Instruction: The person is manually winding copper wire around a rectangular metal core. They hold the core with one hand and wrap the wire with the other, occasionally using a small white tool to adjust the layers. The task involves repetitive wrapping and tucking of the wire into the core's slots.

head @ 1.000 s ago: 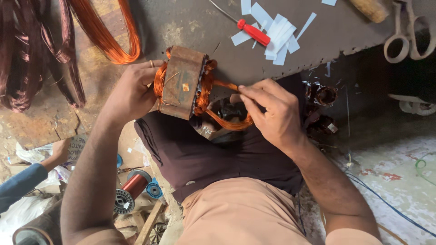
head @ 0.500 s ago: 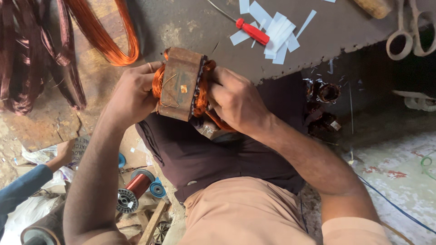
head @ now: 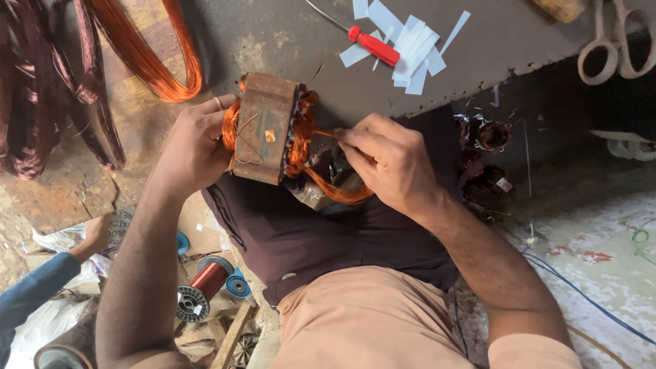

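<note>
The left hand [head: 195, 147] gripped the rusty motor stator [head: 265, 128] steady while the right hand [head: 389, 160] pinched a copper winding loop [head: 338, 195], mid-seating; next needed careful tucking.

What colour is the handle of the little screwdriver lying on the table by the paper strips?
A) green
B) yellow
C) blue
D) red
D: the screwdriver has a bright red handle and lies on the dark table against the white paper strips, above the hands working on the copper-wound stator.
</note>
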